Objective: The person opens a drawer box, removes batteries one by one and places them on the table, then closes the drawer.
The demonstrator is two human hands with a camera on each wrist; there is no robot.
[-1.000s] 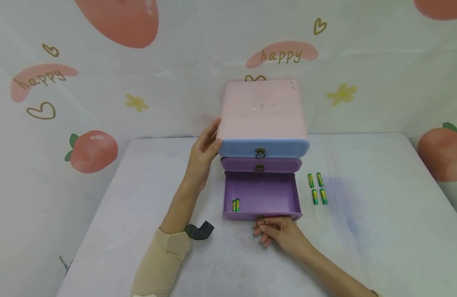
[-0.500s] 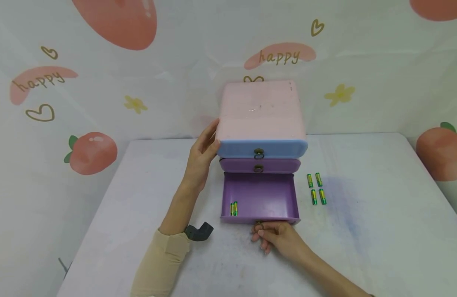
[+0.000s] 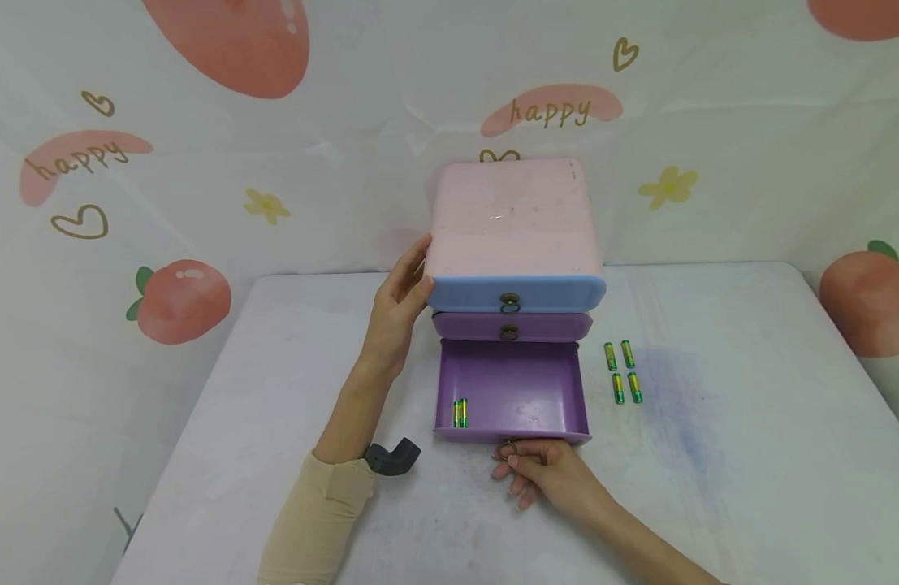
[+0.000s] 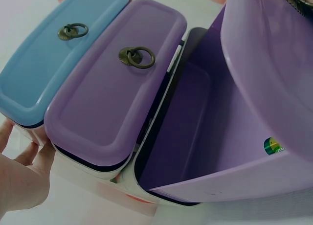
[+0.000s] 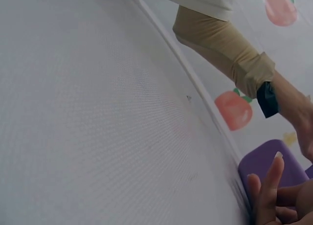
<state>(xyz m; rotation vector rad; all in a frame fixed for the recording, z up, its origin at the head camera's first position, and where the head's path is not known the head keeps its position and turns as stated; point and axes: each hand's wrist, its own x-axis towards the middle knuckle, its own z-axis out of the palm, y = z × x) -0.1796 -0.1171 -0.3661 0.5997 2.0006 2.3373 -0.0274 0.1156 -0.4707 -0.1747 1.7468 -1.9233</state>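
A small drawer cabinet [image 3: 511,219] has a pink top, a blue top drawer and two purple drawers below. Its bottom drawer [image 3: 525,390] is pulled well out, with two green-yellow batteries [image 3: 460,413] by the front left corner. At the drawer's front, my right hand [image 3: 559,475] pinches the brass ring pull [image 3: 507,449] between thumb and index finger, the other fingers loosely bent. My left hand [image 3: 394,317] rests against the cabinet's left side near the top. The left wrist view shows fingertips of that hand [image 4: 24,181] touching the pink casing beside the blue drawer [image 4: 63,49].
Several loose batteries [image 3: 619,388] lie on the white table [image 3: 749,455] to the right of the open drawer. The middle purple drawer [image 3: 551,327] is closed. Behind the table hangs a printed cloth [image 3: 361,146]. A dark wrist mount [image 3: 394,457] juts from my left sleeve.
The bottom drawer has slid slightly farther out towards me, with my right hand on its ring. My left hand stays at the cabinet's side.
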